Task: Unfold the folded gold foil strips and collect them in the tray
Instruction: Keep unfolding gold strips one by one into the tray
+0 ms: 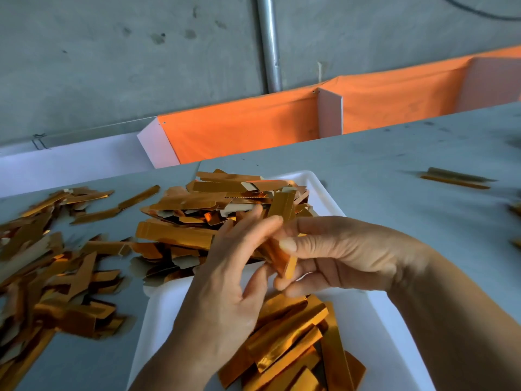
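Observation:
Both hands meet above a white tray point(318, 182) and share one gold foil strip point(282, 256). My right hand point(346, 252) pinches the strip between thumb and fingers near its lower end. My left hand point(228, 280) holds its upper part with curled fingertips. The strip stands nearly upright, its top end showing above the fingers. Several flattened gold strips point(293, 342) lie in the near part of the tray. A heap of folded strips point(214, 210) fills the tray's far end and spills over its left rim.
A loose pile of gold strips point(48, 266) covers the grey table to the left of the tray. One or two strips point(456, 177) lie far right. An orange cloth barrier point(253, 128) and a metal pole point(269, 43) stand behind the table.

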Tool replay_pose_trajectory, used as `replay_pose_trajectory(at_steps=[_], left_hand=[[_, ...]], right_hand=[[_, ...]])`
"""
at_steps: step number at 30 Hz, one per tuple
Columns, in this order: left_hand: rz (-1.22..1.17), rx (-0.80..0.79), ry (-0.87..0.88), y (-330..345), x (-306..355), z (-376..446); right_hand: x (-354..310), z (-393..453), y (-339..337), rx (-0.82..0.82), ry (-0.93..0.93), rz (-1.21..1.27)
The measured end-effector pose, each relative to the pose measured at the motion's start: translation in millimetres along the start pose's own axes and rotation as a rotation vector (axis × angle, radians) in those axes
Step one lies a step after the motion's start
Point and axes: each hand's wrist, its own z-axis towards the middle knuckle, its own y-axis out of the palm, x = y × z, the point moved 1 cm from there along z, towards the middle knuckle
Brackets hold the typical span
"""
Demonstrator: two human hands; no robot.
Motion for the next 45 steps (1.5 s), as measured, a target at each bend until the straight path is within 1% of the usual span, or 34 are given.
replay_pose_trajectory(at_steps=[2,3,6,7,8,11,12,13,15,17,19,21,24,27,29,30,32,34,37,41,43,45], left_hand=[[-0.034,0.037,0.026,2.5,0.0,0.6],[-0.123,0.082,-0.005,3.2,-0.5,0.8],[-0.508,0.205,-0.207,2.9,-5.2,2.6],[-0.586,0.222,-0.259,4.7,-8.3,2.9],[-0.606,0.226,-0.301,6.6,-11.9,2.8],[-0.54,0.228,-0.389,7.8,-18.4,1.5],[-0.521,0.234,-0.414,7.6,-21.8,1.1],[-0.507,0.233,-0.435,7.4,-24.4,1.0],[-0.494,0.22,-0.443,6.7,-25.6,1.0],[-0.433,0.181,-0.413,6.0,-22.2,0.6],[-0.361,0.124,-0.398,6.0,-17.7,-1.0],[-0.306,0.093,-0.391,7.0,-16.8,-1.9],[-0.197,0.061,-0.328,7.5,-13.0,-2.4],[-0.159,-0.037,-0.29,10.1,-4.3,-1.3],[-0.112,-0.038,-0.305,11.2,-2.7,0.0],[-0.073,-0.007,-0.302,10.9,-2.8,0.4],[0.001,0.057,-0.277,11.2,-3.8,0.6],[0.055,0.081,-0.252,12.4,-3.0,0.2],[0.112,0.088,-0.228,13.8,0.6,-0.3],[0.09,0.138,-0.262,11.2,0.2,-1.1],[0.084,0.144,-0.26,10.3,0.4,-1.0],[0.106,0.127,-0.245,11.4,2.0,-1.2]], right_hand=[[-0.3,0.3,-0.4,0.07,-0.001,-0.086],[0.3,0.3,-1.0,0.119,0.007,-0.174],[2.6,3.9,6.4,0.239,0.031,-0.531],[4.2,6.6,11.8,0.256,0.035,-0.611],[6.5,9.3,17.6,0.269,0.04,-0.69],[13.3,16.6,27.8,0.351,0.018,-0.998],[14.6,17.4,28.2,0.357,0.018,-1.023],[14.8,16.7,27.2,0.338,0.027,-0.975],[11.6,13.3,24.1,0.302,0.039,-0.801],[4.0,8.3,22.0,0.369,0.002,-0.726],[-2.2,6.3,20.5,0.501,-0.097,-0.626],[-5.9,5.1,18.8,0.588,-0.19,-0.54],[-4.7,5.9,18.2,0.603,-0.209,-0.477],[-2.4,6.6,17.0,0.623,-0.197,-0.448],[-3.2,8.4,18.4,0.665,-0.253,-0.468],[-4.1,9.2,19.1,0.711,-0.297,-0.526],[-4.7,9.0,21.1,0.796,-0.349,-0.721],[-4.5,8.9,23.4,0.796,-0.34,-0.838],[-4.9,7.9,24.7,0.822,-0.318,-0.906],[-6.2,7.0,28.3,0.848,-0.346,-0.976],[-3.8,8.9,29.5,0.822,-0.298,-1.026],[-1.6,11.4,30.5,0.791,-0.239,-1.01]])
